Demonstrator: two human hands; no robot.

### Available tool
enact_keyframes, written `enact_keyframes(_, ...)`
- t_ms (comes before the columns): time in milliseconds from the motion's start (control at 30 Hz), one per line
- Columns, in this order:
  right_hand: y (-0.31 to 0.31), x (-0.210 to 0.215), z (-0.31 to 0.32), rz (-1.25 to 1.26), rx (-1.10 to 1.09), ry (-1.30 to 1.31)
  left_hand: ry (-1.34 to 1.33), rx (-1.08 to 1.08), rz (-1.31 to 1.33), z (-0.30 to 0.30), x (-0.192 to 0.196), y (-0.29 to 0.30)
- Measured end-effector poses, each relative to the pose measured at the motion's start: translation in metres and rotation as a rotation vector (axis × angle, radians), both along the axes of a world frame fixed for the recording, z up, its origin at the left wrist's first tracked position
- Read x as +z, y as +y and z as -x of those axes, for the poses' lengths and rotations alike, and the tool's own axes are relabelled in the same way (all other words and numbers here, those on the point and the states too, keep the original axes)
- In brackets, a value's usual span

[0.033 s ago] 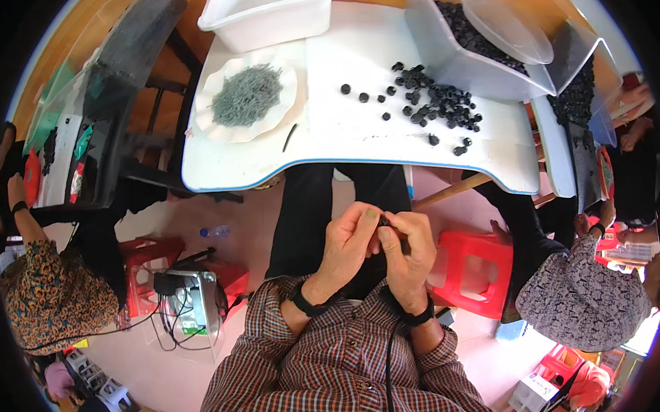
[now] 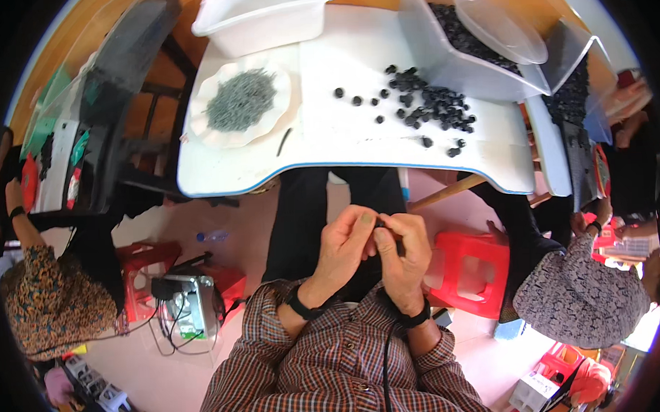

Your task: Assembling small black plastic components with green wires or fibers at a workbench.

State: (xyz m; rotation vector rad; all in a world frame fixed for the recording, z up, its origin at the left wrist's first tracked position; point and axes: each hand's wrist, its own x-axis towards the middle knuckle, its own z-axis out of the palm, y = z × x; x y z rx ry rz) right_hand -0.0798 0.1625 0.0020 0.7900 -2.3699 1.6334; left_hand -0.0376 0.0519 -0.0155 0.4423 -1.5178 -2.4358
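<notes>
Over the person's lap, nearer than the table point(image 2: 324, 137), the left hand point(image 2: 343, 240) and right hand point(image 2: 406, 248) are meeting, pinching a small black piece point(image 2: 379, 223) between their fingertips. This piece is apparently being worked on, while many loose black pieces point(image 2: 440, 104) are lying on the table's right, probably awaiting handling; no finished count is showing. Fingers are hiding the held piece's direction and long axis.

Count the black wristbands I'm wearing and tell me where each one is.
2: one wristband at the wrist of your left hand, the other band at your right hand's wrist. The checked sleeves could hide more.
</notes>
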Motion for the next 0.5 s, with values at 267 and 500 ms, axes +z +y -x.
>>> enact_keyframes(267,0.0022,-0.0013,-0.0014,0.078,0.052,-0.085,0.098,-0.007,-0.043,-0.0027,-0.0054,-0.0025)
enact_keyframes(500,0.0048,-0.0021,0.0056,0.108,0.126,-0.058,0.030,-0.048,-0.079,0.0001,-0.0055,-0.0051)
